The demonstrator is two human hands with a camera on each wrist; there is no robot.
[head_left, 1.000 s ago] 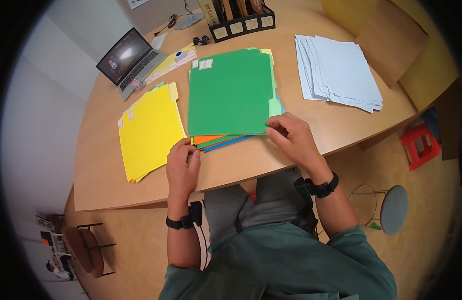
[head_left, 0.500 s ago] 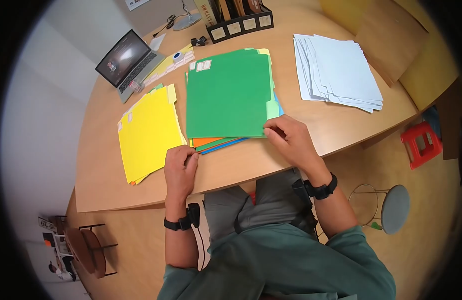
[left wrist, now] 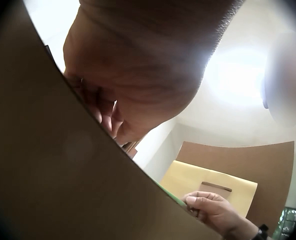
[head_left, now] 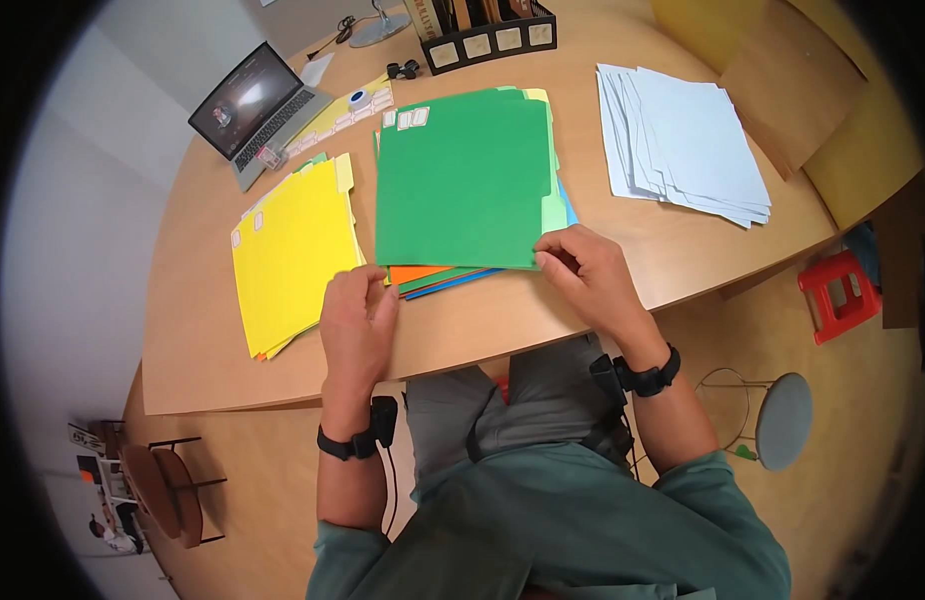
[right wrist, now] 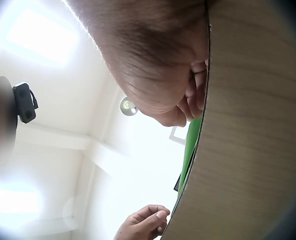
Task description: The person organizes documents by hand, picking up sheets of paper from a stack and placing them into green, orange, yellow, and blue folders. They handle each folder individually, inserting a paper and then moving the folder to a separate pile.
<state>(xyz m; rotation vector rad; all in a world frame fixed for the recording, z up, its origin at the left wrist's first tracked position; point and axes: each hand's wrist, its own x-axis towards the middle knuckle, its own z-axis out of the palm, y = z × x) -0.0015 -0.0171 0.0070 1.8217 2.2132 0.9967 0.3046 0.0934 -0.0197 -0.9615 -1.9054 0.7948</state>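
A green folder (head_left: 463, 185) lies on top of a stack, with orange, green and blue edges (head_left: 453, 284) showing beneath its near side. My right hand (head_left: 593, 275) pinches its near right corner between thumb and fingers. Beside the near left corner, my left hand (head_left: 359, 325) rests with loosely bent fingers, partly over the edge of the yellow folder stack (head_left: 295, 255); contact with the green folder cannot be told. The left wrist view shows the right hand (left wrist: 215, 212) at a green edge (left wrist: 168, 193); the left hand (right wrist: 144, 222) appears low in the right wrist view.
White sheets (head_left: 683, 145) lie on the right of the desk. A laptop (head_left: 253, 110) stands at the back left, near a small round item (head_left: 359, 99) on label strips. At the back is a black file holder (head_left: 493, 42). A red stool (head_left: 840, 297) stands right of the desk.
My left hand has shifted slightly left and forward, over the yellow stack's near right edge. The right hand stays at the green folder's corner. The head view has moved a little.
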